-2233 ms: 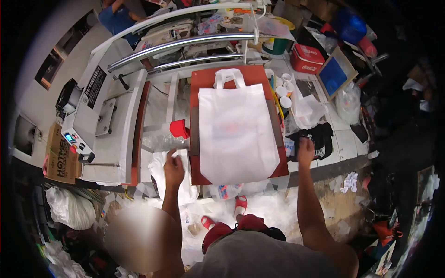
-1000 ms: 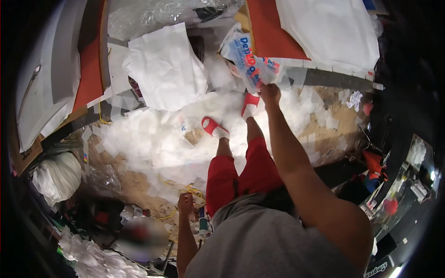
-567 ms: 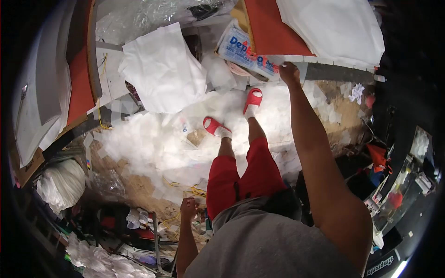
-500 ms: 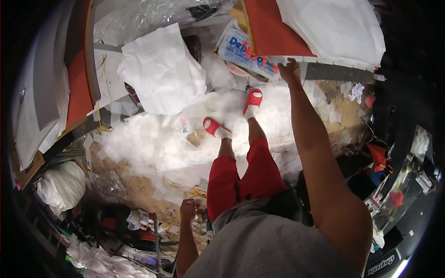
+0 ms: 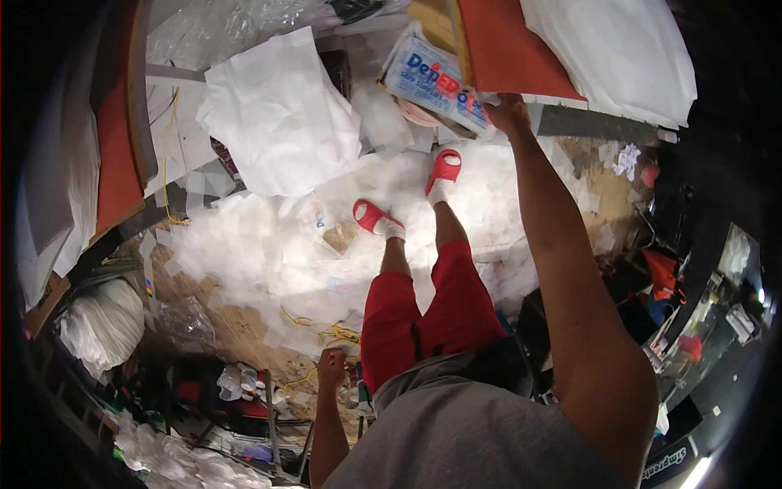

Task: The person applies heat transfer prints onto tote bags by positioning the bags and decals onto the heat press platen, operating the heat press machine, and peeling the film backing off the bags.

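My right hand (image 5: 508, 114) is at the right end of a stack of printed transfer sheets (image 5: 432, 77) with blue and red lettering, below the red board (image 5: 517, 53). Its fingers are bent at the sheets' edge, and whether they pinch one is hidden. A white fabric bag (image 5: 643, 49) lies on top of that board. My left hand (image 5: 331, 368) hangs low beside my red shorts, fingers curled, and nothing can be made out in it. Another white bag (image 5: 281, 114) lies left of the printed sheets.
Pale sheets (image 5: 269, 244) cover much of the floor around my red slippers (image 5: 445, 165). A stuffed white plastic bag (image 5: 102, 326) stands at the left. Yellow cord (image 5: 338, 332) lies behind my feet. At lower left are a chair frame (image 5: 271, 416) and crumpled white material (image 5: 163, 452).
The view has tipped down from the press to the floor. My right hand has moved from the black cloth to the printed sheets, and my left hand has dropped to my side.
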The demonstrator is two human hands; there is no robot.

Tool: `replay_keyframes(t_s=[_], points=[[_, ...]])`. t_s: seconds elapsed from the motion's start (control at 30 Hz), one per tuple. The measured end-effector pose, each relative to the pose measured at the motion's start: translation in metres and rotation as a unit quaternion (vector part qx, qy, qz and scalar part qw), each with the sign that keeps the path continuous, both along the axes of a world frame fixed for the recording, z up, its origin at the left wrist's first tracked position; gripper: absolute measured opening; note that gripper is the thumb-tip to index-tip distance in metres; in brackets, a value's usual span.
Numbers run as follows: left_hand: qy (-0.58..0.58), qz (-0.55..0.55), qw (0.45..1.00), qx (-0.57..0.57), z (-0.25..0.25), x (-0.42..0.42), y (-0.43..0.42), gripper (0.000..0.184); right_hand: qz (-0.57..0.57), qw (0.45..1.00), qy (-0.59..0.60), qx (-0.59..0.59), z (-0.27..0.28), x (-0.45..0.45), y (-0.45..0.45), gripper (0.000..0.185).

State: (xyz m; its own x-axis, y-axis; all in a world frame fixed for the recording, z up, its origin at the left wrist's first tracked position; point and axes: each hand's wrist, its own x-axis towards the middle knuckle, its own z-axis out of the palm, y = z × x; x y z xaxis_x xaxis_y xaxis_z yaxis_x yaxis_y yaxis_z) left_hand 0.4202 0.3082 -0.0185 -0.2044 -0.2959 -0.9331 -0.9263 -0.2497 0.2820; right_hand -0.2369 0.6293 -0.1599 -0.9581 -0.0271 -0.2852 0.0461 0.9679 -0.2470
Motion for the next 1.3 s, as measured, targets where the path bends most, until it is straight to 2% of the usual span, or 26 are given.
replay_keyframes(t_s=[0.13,0.2,0.23,0.33,0.4,0.5,0.57,0.6,0.67,0.7,0.83,0.9,0.93,1.0,1.03,1.07,1.13,1.17,1.2,1.23,1.27,1.3], points=[[0.011,-0.024,1.0,-0.015,0.002,-0.007,0.003,0.021,0.018,1.0,0.003,-0.011,0.015,0.002,-0.01,0.049],[0.008,-0.02,1.0,-0.021,0.003,-0.01,0.003,0.021,-0.055,0.998,-0.009,-0.028,0.029,0.009,-0.022,0.046],[0.015,-0.013,1.0,-0.013,0.002,-0.01,0.003,0.02,-0.054,0.998,-0.007,-0.03,0.028,0.009,-0.021,0.046],[0.038,-0.008,0.999,-0.005,-0.004,-0.011,0.005,0.022,-0.079,0.992,-0.026,-0.098,0.029,0.011,-0.018,0.042],[0.05,-0.01,0.999,-0.002,-0.008,-0.01,0.008,0.024,-0.143,0.97,0.05,-0.192,0.028,0.017,-0.015,0.04],[0.059,-0.029,0.998,-0.006,-0.008,-0.016,0.013,0.022,-0.113,0.984,0.015,-0.139,0.029,0.018,-0.001,0.042],[0.16,-0.18,0.967,-0.078,-0.012,-0.013,0.017,0.021,-0.11,0.986,0.012,-0.125,0.045,0.021,-0.005,0.04],[0.16,-0.18,0.967,-0.078,-0.013,-0.013,0.019,0.021,-0.108,0.988,0.009,-0.111,0.054,0.022,-0.009,0.039],[0.069,-0.053,0.996,-0.019,-0.01,-0.018,0.023,0.02,-0.067,0.994,0.01,-0.09,0.045,0.016,-0.001,0.036],[0.069,-0.053,0.996,-0.019,-0.009,-0.018,0.023,0.02,-0.027,0.997,0.012,-0.068,0.038,0.013,0.004,0.035],[0.051,-0.057,0.997,-0.01,-0.012,-0.016,0.021,0.019,-0.011,0.997,0.064,-0.034,0.054,0.018,0.006,0.028],[0.056,-0.071,0.996,-0.02,-0.01,-0.02,0.02,0.019,-0.079,0.992,0.087,-0.035,0.075,0.022,-0.002,0.022],[0.057,-0.086,0.994,-0.036,-0.009,-0.025,0.019,0.019,-0.079,0.992,0.09,-0.038,0.085,0.024,-0.005,0.022],[0.065,-0.104,0.991,-0.055,-0.001,-0.052,0.017,0.02,-0.044,0.989,0.121,-0.067,0.109,0.033,-0.009,0.019],[0.108,-0.13,0.981,-0.093,0.018,-0.092,0.021,0.022,0.031,0.988,0.121,-0.095,0.125,0.048,-0.012,0.014],[0.155,-0.153,0.967,-0.132,0.039,-0.137,0.03,0.026,0.14,0.976,0.147,-0.076,0.117,0.072,-0.001,0.011],[0.336,-0.164,0.911,-0.173,0.084,-0.229,0.056,0.037,0.226,0.948,0.121,-0.187,0.185,0.135,-0.032,0.017],[0.405,-0.246,0.854,-0.215,0.132,-0.305,0.068,0.041,0.344,0.927,-0.029,-0.145,0.257,0.164,-0.049,0.018],[0.453,-0.323,0.792,-0.251,0.17,-0.35,0.075,0.045,0.366,0.915,-0.111,-0.132,0.301,0.167,-0.056,0.019],[0.466,-0.322,0.783,-0.256,0.188,-0.372,0.078,0.045,0.318,0.917,-0.143,-0.195,0.338,0.169,-0.057,0.014],[0.477,-0.331,0.787,-0.207,0.203,-0.391,0.08,0.045,0.269,0.911,-0.174,-0.259,0.367,0.164,-0.054,0.01],[0.485,-0.342,0.789,-0.157,0.218,-0.408,0.082,0.045,0.241,0.906,-0.152,-0.313,0.388,0.149,-0.045,0.01]])
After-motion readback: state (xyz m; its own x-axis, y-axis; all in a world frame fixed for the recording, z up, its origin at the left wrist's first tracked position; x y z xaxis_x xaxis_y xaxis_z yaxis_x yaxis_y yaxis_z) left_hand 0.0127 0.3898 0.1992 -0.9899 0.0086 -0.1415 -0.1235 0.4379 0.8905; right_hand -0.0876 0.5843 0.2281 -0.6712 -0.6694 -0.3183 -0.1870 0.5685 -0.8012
